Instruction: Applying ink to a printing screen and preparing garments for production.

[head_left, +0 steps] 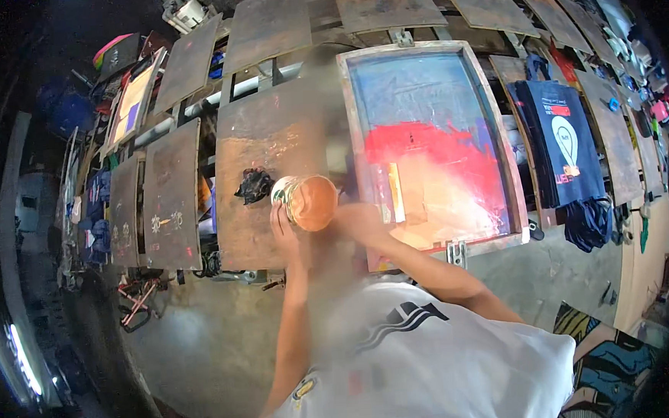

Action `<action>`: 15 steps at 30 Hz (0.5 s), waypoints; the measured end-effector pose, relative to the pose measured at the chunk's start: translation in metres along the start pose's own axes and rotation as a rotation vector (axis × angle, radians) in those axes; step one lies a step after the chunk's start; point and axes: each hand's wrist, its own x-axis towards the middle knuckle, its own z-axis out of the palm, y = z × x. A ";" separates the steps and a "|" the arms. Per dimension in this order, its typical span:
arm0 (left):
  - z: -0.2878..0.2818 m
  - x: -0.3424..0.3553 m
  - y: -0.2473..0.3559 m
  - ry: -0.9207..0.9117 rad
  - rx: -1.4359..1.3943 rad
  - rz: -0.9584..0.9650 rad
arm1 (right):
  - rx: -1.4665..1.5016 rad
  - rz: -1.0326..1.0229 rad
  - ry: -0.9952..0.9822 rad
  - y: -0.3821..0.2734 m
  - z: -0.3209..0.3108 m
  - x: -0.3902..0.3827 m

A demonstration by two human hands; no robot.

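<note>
My left hand point(284, 229) is wrapped round the side of a round tub point(313, 203), with its fingers along the outer wall. The tub has a patterned outside and an orange-brown inside, and its mouth tilts toward me. Close to the tub's right rim is my right hand point(353, 222); a blurred streak hides its fingers, so I cannot tell its grip. Just beyond the tub, a crumpled black plastic bag point(254, 185) lies on a brown board point(256, 237). To the right sits a screen-printing frame point(430, 146) smeared with red and orange ink, with a yellow strip point(396, 193) on it.
Several flat boards point(171, 196) stand in rows across the bench, with gaps between them. Metal hinge clamps point(456, 254) hold the frame's near edge. A dark blue printed tote bag point(556, 138) lies on a board farther right. A concrete floor point(196, 332) shows at the near side.
</note>
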 end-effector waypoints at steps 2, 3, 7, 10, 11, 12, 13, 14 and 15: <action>0.000 0.003 0.020 0.029 -0.022 -0.102 | 0.095 -0.010 0.039 0.000 0.002 -0.003; 0.000 0.003 0.025 0.031 -0.018 -0.101 | 0.184 -0.022 0.076 -0.001 0.002 -0.005; 0.002 0.005 0.035 0.099 -0.058 -0.211 | 0.318 0.031 0.078 0.006 -0.003 -0.006; 0.005 0.002 0.041 0.171 -0.115 -0.345 | 0.479 0.098 0.045 -0.001 -0.014 -0.002; 0.005 0.001 0.042 0.196 -0.134 -0.431 | 0.450 0.105 0.036 -0.006 -0.020 -0.003; 0.005 0.000 0.041 0.201 -0.137 -0.429 | 0.422 0.113 0.034 -0.014 -0.027 -0.004; 0.004 0.001 0.039 0.206 -0.145 -0.399 | 0.418 0.108 0.033 -0.008 -0.028 -0.002; 0.005 0.001 0.037 0.212 -0.153 -0.369 | 0.544 0.131 0.027 0.002 -0.028 0.002; 0.005 0.000 0.033 0.221 -0.152 -0.373 | 0.669 0.155 0.015 0.001 -0.029 0.004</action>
